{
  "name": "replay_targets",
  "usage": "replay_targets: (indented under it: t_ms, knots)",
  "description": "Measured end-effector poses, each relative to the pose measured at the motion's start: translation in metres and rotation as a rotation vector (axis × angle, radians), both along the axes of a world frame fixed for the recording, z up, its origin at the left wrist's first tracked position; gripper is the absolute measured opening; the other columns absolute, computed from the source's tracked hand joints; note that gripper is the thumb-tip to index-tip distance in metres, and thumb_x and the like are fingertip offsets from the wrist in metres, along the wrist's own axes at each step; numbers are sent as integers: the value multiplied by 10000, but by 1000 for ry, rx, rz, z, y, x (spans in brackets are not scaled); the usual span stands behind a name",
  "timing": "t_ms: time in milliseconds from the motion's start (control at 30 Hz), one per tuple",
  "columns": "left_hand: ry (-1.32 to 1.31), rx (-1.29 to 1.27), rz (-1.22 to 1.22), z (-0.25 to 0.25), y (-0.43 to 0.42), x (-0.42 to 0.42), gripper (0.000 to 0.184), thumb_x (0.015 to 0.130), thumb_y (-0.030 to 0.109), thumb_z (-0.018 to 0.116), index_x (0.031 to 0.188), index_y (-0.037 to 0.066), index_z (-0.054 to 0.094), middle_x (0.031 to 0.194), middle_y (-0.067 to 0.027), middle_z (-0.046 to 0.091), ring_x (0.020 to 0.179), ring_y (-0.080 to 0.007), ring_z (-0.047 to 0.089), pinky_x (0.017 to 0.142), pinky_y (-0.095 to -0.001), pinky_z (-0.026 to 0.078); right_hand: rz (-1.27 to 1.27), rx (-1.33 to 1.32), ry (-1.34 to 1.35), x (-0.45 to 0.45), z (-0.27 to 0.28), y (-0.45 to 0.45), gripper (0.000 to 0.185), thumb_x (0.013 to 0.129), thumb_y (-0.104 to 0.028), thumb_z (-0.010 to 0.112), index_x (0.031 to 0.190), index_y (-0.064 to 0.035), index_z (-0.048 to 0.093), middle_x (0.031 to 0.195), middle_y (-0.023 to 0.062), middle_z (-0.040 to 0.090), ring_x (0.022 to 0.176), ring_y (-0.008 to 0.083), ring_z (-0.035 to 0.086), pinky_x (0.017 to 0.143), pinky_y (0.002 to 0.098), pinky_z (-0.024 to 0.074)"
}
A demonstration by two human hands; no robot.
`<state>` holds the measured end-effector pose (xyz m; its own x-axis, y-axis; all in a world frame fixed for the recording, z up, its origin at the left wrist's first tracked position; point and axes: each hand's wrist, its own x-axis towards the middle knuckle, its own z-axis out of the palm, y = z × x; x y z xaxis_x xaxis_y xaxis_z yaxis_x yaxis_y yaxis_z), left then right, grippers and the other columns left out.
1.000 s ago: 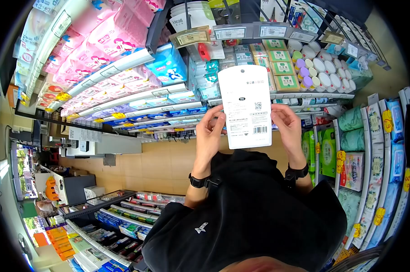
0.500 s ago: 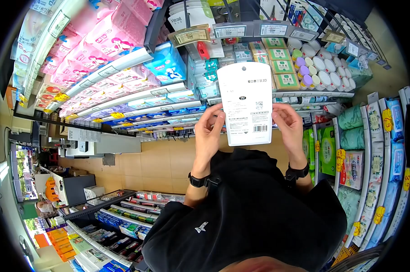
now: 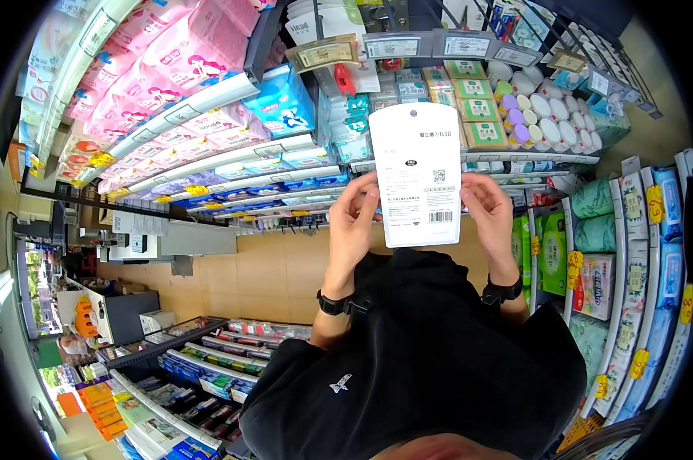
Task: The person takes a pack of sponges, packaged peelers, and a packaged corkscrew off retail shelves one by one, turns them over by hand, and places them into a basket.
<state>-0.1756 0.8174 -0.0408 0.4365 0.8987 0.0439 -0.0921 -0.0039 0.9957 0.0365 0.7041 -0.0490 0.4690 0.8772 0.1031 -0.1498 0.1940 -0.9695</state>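
Our left hand (image 3: 352, 222) and right hand (image 3: 489, 222) clamp the opposite side edges of a white package (image 3: 417, 184), printed side facing us, before the front edge of a stocked shelf (image 3: 538, 160).

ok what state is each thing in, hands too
white package: held up, barcode side facing the camera
left hand: closed on the package's left edge
right hand: closed on its right edge
left wristband: fastened
right wristband: fastened
pink packs: shelved, look sealed
blue pack: shelved, looks sealed
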Motion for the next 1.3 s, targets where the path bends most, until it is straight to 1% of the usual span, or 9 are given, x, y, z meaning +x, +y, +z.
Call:
replay_targets:
  t_ms: [400, 600, 700, 767, 800, 867, 967, 1133, 1300]
  knots:
    - [-54, -47, -60, 1, 0, -2, 271, 1014, 89, 562, 1271, 13, 604, 967, -9, 682, 824, -56, 641, 648, -201, 515, 40, -79, -18, 0, -5, 4, 312, 919, 19, 643, 1223, 27, 574, 1028, 50, 653, 913, 87, 609, 828, 237, 499]
    - [-84, -30, -148, -7, 2, 0, 292, 1001, 81, 588, 1279, -9, 580, 1051, -36, 679, 882, -71, 635, 729, -219, 513, 43, -139, -36, 0, -20, 7, 328, 906, 6, 670, 1221, 12, 579, 1038, 47, 659, 913, 83, 614, 814, 233, 502]
    - [-91, -57, -191, -14, 3, 1, 398, 1017, 157, 581, 1371, -2, 489, 1192, -75, 632, 1016, -112, 608, 844, -269, 498, 62, -168, -58, -3, -26, 11, 342, 896, -9, 691, 1221, 6, 585, 1033, 42, 667, 910, 85, 620, 781, 227, 506]
    - [-68, -130, -267, -18, 0, 3, 573, 1038, 336, 537, 1481, 25, 348, 1312, -113, 554, 1155, -168, 549, 957, -328, 460, 82, -167, -53, -8, -24, 13, 352, 890, -17, 703, 1221, 5, 588, 1024, 40, 672, 905, 89, 623, 750, 222, 509]
    - [-68, -128, -264, -20, 0, 3, 573, 1038, 336, 537, 1481, 25, 348, 1312, -113, 554, 1155, -168, 549, 957, -328, 460, 116, -190, -53, -11, -22, 14, 360, 896, -40, 706, 1232, 6, 586, 1044, 48, 668, 921, 97, 625, 763, 235, 513]
    - [-21, -295, -425, -25, -2, 1, 746, 1021, 523, 472, 1544, 55, 219, 1386, -155, 478, 1271, -233, 479, 1054, -397, 401, 149, -214, -53, -17, -22, 14, 370, 902, -64, 709, 1242, 8, 583, 1065, 57, 665, 938, 105, 628, 776, 248, 518]
    - [-59, -328, -490, -37, -5, 5, 816, 999, 597, 451, 1561, 69, 184, 1442, -173, 412, 1339, -260, 421, 1091, -431, 371, 191, -189, -67, -23, -24, 14, 400, 927, -112, 693, 1288, -3, 558, 1124, 82, 644, 965, 124, 629, 800, 264, 520]
    - [-108, -392, -504, -43, -12, 11, 852, 993, 593, 470, 1574, 70, 128, 1482, -167, 360, 1374, -263, 375, 1109, -457, 351, 252, -201, -58, -32, -31, 13, 428, 969, -145, 638, 1358, -32, 501, 1168, 108, 620, 1000, 150, 628, 813, 284, 536]
    - [-117, -460, -453, -26, -17, 12, 839, 992, 521, 540, 1550, 26, 156, 1492, -164, 352, 1354, -253, 391, 1105, -390, 356, 377, -188, -19, -35, -22, 12, 442, 978, -134, 619, 1381, -17, 482, 1277, 136, 606, 1072, 180, 629, 822, 301, 548]
